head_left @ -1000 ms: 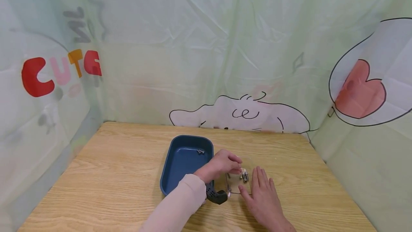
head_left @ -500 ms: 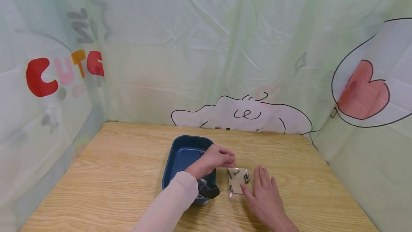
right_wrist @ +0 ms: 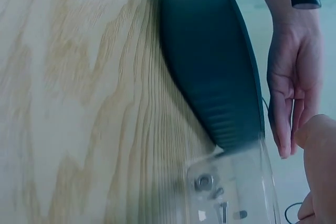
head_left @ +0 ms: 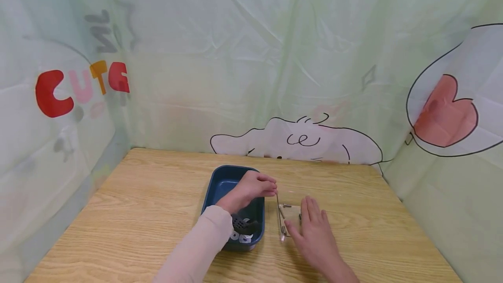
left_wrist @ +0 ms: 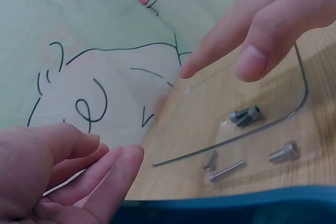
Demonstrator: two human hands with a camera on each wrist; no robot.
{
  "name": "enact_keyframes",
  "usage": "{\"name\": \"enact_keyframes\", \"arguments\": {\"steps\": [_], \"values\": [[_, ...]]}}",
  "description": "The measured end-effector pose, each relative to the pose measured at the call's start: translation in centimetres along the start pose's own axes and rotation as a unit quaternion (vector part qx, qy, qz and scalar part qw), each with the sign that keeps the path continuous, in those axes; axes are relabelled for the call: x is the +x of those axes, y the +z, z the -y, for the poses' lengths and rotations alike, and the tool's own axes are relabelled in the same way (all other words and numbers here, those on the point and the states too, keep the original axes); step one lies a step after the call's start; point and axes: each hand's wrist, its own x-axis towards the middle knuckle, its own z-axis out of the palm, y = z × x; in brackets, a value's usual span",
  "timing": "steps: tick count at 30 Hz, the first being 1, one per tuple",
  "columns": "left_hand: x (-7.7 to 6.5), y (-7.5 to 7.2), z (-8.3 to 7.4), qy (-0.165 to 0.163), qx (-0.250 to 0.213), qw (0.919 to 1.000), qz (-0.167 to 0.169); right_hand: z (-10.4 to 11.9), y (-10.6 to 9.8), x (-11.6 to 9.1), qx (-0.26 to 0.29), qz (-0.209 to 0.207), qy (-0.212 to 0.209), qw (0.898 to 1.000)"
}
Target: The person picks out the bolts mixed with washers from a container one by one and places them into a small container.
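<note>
My left hand [head_left: 251,185] is over the right side of the blue tray [head_left: 204,202], fingertips close to the left rim of a clear box. Its fingers are loosely bent, and in the left wrist view nothing shows between fingers and thumb. The clear box [left_wrist: 262,136] stands on the table and holds several small bolts; a dark bolt [left_wrist: 244,115] and a silver bolt [left_wrist: 285,152] lie apart. My right hand [head_left: 314,239] has its fingers straight at the box's right side and covers part of it. Washers [head_left: 240,237] lie at the tray's near end.
The wooden table [head_left: 157,187] carries the tray and box side by side. A printed curtain [head_left: 243,73] encloses it at the back and both sides. A black wrist mount [head_left: 244,225] hangs from my left wrist above the tray.
My left hand has moved left from over the clear box to above the tray. Bolts in the box lie differently spread. The right hand has shifted slightly left and away from me.
</note>
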Motion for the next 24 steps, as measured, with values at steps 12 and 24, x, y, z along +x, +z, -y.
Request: {"name": "enact_keyframes", "arguments": {"steps": [12, 24], "values": [[-0.1, -2.8, 0.3, 0.003, -0.004, 0.9996, -0.027, 2.9, 0.7, 0.8, 0.024, 0.011, -0.02, 0.999], [-0.2, -4.8, 1.5, -0.005, -0.001, 0.9974, -0.073, 4.9, 1.8, 1.0, 0.037, 0.028, -0.03, 0.998]]}}
